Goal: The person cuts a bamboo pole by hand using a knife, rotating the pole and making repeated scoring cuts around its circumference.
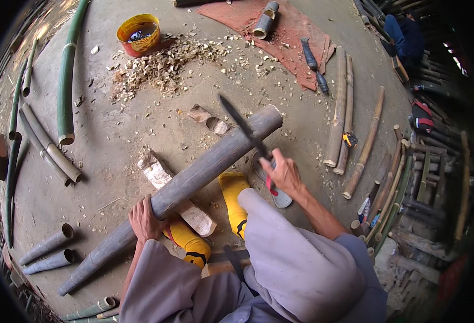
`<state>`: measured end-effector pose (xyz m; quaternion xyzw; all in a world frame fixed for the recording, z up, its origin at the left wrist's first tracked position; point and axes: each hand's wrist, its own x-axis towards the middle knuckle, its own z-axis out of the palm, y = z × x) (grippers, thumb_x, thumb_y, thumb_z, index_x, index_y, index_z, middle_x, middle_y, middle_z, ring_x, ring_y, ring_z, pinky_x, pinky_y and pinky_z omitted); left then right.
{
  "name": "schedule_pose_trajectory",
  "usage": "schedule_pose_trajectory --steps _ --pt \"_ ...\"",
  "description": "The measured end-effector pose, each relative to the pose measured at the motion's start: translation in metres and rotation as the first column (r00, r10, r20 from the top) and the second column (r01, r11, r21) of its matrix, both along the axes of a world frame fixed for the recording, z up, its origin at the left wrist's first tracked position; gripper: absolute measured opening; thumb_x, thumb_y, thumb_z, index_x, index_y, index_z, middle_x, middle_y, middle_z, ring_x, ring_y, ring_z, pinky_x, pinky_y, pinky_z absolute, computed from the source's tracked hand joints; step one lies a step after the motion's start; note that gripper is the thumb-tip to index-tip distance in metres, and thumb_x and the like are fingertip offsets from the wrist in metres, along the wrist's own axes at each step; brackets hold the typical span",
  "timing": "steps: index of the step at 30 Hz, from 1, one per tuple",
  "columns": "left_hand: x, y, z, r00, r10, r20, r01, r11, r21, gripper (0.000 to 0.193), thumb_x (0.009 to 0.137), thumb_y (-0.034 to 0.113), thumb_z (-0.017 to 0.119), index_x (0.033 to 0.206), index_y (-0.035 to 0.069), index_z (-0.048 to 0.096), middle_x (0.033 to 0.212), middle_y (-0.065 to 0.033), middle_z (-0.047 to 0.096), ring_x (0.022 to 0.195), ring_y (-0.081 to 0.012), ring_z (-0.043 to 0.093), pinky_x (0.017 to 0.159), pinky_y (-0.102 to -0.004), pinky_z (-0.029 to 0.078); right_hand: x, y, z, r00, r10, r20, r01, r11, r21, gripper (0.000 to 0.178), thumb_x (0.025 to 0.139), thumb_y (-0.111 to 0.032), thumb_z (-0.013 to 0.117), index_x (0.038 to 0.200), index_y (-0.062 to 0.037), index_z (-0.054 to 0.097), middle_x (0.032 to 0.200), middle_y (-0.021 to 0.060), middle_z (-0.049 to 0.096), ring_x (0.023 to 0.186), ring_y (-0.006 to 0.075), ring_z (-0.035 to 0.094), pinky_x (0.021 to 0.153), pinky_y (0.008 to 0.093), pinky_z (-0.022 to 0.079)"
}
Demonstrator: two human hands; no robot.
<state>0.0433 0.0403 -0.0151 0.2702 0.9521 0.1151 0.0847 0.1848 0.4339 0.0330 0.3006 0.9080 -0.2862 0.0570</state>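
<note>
A thick grey bamboo pole (215,156) slants from the lower left up to the centre right. My left hand (145,219) is closed over its lower middle, pressing it from above. In my right hand (284,175) is a hand saw (242,124) with a long dark blade and a red grip; its teeth are too small to make out. The blade crosses the pole near its far cut end; whether it touches cannot be told. Under the pole lies a pale hewn wood block (196,218), beside my yellow-socked feet (233,194).
Wood chips (156,75) lie around a yellow-red bucket (139,33) of dark liquid. Bamboo poles flank both sides, including a green pole (67,81). A red cloth (280,40) bears a bamboo piece; a tape measure (350,139) sits at right. Another person (404,37) is at far right.
</note>
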Motion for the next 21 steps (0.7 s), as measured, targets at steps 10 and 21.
schedule_pose_trajectory --steps 10,21 --pt "-0.025 0.004 0.018 0.949 0.021 0.313 0.000 0.998 -0.067 0.070 0.048 0.025 0.080 0.112 0.007 0.058 0.099 -0.0151 0.065 0.097 -0.0366 0.062 0.087 -0.0439 0.049 -0.016 0.011 0.000 0.966 -0.233 -0.117 0.222 0.970 -0.100 0.043 0.095 -0.045 0.057 0.093 -0.0014 0.056 0.058 0.0230 0.058 0.059 0.0437 0.064 0.053 0.0520 0.048" --pt "-0.005 0.009 0.000 0.996 0.001 0.091 0.003 0.999 -0.047 0.079 0.050 0.029 0.085 0.120 0.010 0.053 0.109 -0.0113 0.062 0.108 -0.0314 0.057 0.094 -0.0425 0.043 -0.008 0.021 0.001 0.952 -0.302 -0.051 0.290 0.943 -0.165 0.048 0.094 -0.048 0.056 0.099 -0.0009 0.056 0.066 0.0267 0.062 0.067 0.0461 0.065 0.055 0.0510 0.049"
